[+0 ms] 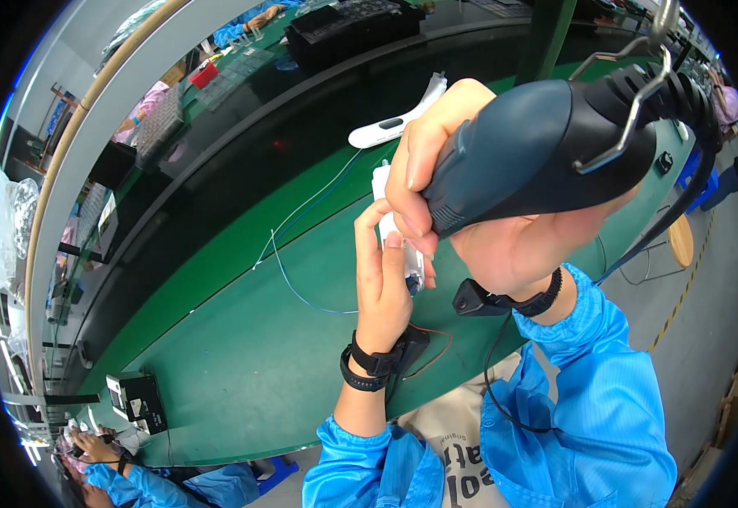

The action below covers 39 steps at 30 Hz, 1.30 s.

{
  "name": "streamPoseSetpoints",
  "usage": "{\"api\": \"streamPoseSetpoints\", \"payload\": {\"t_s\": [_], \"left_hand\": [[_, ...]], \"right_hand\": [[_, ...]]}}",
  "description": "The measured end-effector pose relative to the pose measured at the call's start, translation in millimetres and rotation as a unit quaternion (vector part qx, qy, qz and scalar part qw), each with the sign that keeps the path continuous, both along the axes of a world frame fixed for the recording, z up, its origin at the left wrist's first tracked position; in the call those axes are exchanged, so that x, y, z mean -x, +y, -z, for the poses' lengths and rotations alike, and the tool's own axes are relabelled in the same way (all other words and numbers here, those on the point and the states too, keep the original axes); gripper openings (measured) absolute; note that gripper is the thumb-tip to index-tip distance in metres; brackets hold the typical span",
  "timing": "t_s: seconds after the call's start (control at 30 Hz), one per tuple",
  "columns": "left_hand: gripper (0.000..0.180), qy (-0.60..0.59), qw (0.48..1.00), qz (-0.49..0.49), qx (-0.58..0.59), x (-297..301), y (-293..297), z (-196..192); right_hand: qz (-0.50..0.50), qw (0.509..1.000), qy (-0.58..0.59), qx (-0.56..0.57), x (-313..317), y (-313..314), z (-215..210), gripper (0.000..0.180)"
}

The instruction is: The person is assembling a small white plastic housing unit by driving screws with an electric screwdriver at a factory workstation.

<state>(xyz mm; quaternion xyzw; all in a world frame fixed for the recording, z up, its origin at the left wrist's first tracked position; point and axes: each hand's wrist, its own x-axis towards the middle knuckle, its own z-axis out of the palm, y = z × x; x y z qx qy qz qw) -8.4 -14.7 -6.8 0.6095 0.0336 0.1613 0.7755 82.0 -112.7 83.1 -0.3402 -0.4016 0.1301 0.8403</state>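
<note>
An electric screwdriver (pixel 517 148) with a dark blue and black body hangs from a metal hook at the upper right. My right hand (pixel 513 250) is closed around it from below; its tip is hidden behind the fingers. My left hand (pixel 383 292) grips a narrow white plastic housing (pixel 381 179), right beneath the screwdriver. Fingers of both hands cover most of that housing. Thin blue and white wires (pixel 288 279) loop over the green tabletop to the left of it. A second white housing (pixel 377 134), with a grey oval window, lies just beyond my hands.
A dark belt (pixel 216 161) curves along the far side of the green table (pixel 242 356). A black box (pixel 136 402) stands at the left end, near a co-worker's hands (pixel 98 447). A green post (pixel 547 38) rises behind the screwdriver. Its thick cable (pixel 707 169) hangs at right.
</note>
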Motion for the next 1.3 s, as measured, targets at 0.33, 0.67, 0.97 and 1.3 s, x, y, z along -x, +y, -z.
{"api": "streamPoseSetpoints", "payload": {"t_s": [0.33, 0.67, 0.97, 1.3], "left_hand": [[0.035, -0.011, 1.0, -0.002, 0.002, 3, 4, 10], [0.034, -0.041, 0.996, 0.001, -0.081, 3, -11, 6], [0.035, -0.025, 0.997, -0.057, -0.045, 5, -11, 8], [0.035, -0.032, 0.997, -0.061, -0.025, 1, 3, 4]], "right_hand": [[0.09, 0.989, 0.046, 0.108, 11, 3, 1, 0.12], [-0.011, 0.994, 0.087, -0.057, 7, -5, 7, 0.121], [0.175, 0.984, 0.01, -0.019, -27, -107, 12, 0.092], [0.329, 0.939, 0.01, 0.1, -79, -146, 85, 0.089]]}}
